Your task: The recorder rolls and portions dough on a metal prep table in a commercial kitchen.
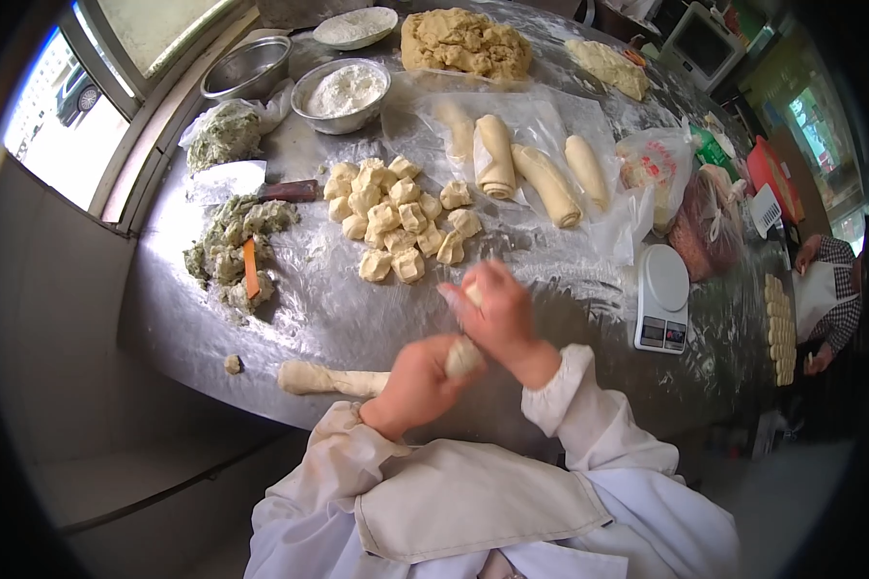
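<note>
My left hand [416,380] is closed around a rope of dough [463,357], whose pale rounded end shows at the thumb side. Just above it, my right hand [503,315] is blurred and grips a small dough piece [473,294] between thumb and fingers. A dough log [318,378] lies on the steel table to the left and runs behind my left wrist; whether it joins the held dough I cannot tell. Beyond my hands is a heap of torn dough pieces [384,217]. One little dough scrap [232,364] sits near the table's front edge.
Green-flecked filling [235,250] with an orange spatula [251,268] and a scraper [290,191] lie left. Behind are a flour bowl [340,94], rolled dough [494,159] and a large dough mass [467,43]. A kitchen scale [663,297] stands right; another person [829,289] is beyond.
</note>
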Demonstrator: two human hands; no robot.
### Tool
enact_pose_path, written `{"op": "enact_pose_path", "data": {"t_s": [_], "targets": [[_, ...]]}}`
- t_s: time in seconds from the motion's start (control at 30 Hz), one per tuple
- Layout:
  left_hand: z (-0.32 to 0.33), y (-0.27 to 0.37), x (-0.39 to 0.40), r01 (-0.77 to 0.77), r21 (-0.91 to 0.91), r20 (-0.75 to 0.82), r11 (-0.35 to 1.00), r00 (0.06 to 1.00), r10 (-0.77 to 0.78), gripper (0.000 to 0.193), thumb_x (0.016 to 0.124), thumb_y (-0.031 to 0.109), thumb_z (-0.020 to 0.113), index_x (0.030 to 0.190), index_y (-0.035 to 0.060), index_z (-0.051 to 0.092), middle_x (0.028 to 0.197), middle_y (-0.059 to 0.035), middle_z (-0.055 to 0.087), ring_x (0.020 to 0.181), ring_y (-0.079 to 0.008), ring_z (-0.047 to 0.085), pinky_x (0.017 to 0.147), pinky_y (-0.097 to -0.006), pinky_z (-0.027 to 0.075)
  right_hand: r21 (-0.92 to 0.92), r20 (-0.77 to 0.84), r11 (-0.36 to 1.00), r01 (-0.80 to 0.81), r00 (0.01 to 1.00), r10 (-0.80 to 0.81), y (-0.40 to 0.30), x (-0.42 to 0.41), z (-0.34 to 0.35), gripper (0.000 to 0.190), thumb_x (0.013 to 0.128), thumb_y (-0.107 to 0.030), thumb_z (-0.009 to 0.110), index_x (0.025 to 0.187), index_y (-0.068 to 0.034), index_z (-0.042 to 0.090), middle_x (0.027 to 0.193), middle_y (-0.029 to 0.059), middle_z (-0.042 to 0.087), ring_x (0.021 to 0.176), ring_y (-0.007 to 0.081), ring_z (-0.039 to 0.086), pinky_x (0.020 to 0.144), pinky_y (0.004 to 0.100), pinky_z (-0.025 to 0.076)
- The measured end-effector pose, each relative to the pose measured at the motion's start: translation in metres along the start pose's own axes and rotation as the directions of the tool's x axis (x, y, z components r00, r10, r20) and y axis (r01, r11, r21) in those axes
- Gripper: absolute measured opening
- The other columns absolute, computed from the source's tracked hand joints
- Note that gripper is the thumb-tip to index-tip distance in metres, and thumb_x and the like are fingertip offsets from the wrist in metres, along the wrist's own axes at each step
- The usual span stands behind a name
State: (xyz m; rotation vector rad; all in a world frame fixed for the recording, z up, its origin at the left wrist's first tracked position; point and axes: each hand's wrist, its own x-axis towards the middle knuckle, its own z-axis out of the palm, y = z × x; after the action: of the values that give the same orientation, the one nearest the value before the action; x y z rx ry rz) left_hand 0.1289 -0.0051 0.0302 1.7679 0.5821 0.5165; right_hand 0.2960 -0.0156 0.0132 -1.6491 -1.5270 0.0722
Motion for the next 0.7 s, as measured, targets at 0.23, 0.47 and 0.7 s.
{"op": "enact_pose_path", "data": {"t_s": [0.23,0.47,0.7], "targets": [[-0.003,-0.007,0.0,0.019,0.107,-0.205,0.994,0.979,0.004,0.056,0.08,0.01,0.082,0.129,0.0047,0.056,0.115,-0.0165,0.064,0.087,-0.0266,0.068,0.077,-0.0368,0.054,0.059,-0.113,0.998,-0.008,0.993,0.015,0.027,0.067,0.013,0.041,0.1,-0.033,0.062,0.129,-0.005,0.059,0.134,0.0245,0.057,0.126,0.0392,0.056,0.105,0.044,0.046],[-0.002,-0.049,0.001,-0.075,-0.031,-0.36,0.997,0.931,0.059,0.105,0.074,0.005,0.081,0.158,0.0037,0.018,0.15,-0.0252,0.039,0.135,-0.0419,0.046,0.101,-0.0419,0.05,0.34,0.364,0.94,0.026,0.918,-0.157,-0.019,-0.021,0.006,0.03,0.095,-0.02,0.07,0.119,-0.005,0.062,0.112,0.0153,0.064,0.095,0.0314,0.066,0.079,0.0387,0.055],[-0.012,-0.047,-0.014,-0.043,0.089,-0.245,0.995,0.967,0.064,0.068,0.079,0.008,0.074,0.141,0.0054,0.048,0.126,-0.0212,0.062,0.116,-0.0391,0.063,0.093,-0.0396,0.053,0.359,0.208,0.933,-0.009,0.976,-0.071,-0.032,-0.02,-0.001,0.02,0.092,-0.018,0.072,0.105,-0.005,0.062,0.097,0.0137,0.062,0.08,0.0343,0.064,0.069,0.0411,0.052]]}}
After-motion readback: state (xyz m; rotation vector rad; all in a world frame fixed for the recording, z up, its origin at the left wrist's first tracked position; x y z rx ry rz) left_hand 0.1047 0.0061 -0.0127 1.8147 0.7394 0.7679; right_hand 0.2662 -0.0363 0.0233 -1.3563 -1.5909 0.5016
